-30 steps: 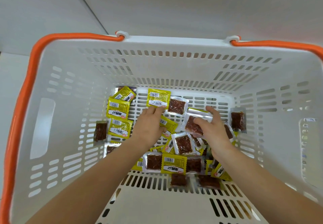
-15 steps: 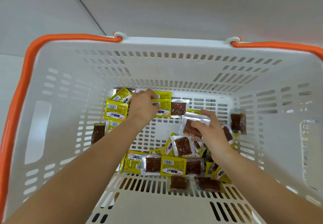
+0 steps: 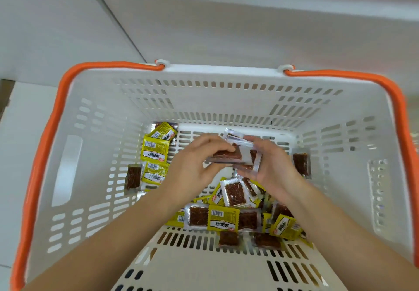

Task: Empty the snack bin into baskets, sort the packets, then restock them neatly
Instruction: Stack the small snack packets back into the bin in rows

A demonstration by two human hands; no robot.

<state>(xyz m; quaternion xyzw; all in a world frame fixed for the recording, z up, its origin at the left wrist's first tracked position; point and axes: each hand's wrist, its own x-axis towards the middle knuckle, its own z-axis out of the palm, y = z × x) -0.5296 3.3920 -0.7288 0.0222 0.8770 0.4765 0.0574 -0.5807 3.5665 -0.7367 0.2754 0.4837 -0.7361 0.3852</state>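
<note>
Looking down into the basket [image 3: 68, 170], you cannot read how many packets your hands hold: the stack [image 3: 235, 154] is blurred, and your fingers cover its two ends. Your left hand [image 3: 192, 166] curls over the stack's left end, thumb under, fingers on top. Your right hand [image 3: 272, 168] grips the right end, palm turned toward you, with clear wrappers sticking up past the fingertips. The stack's long axis runs left to right between both hands, brown faces tilted toward you, raised above the basket floor.

Left of your left hand, yellow packets [image 3: 156, 150] lie flat along the far-left corner, with one brown packet [image 3: 132, 177] just beside them. Below both hands a loose pile [image 3: 229, 213] of yellow and brown packets overlaps, partly hidden by your wrists and forearms. Right of your right hand, a single brown packet [image 3: 301, 163] stands against the side wall, its lower edge hidden behind your hand. An orange handle [image 3: 399, 113] rims the basket and runs off the picture's bottom edge.
</note>
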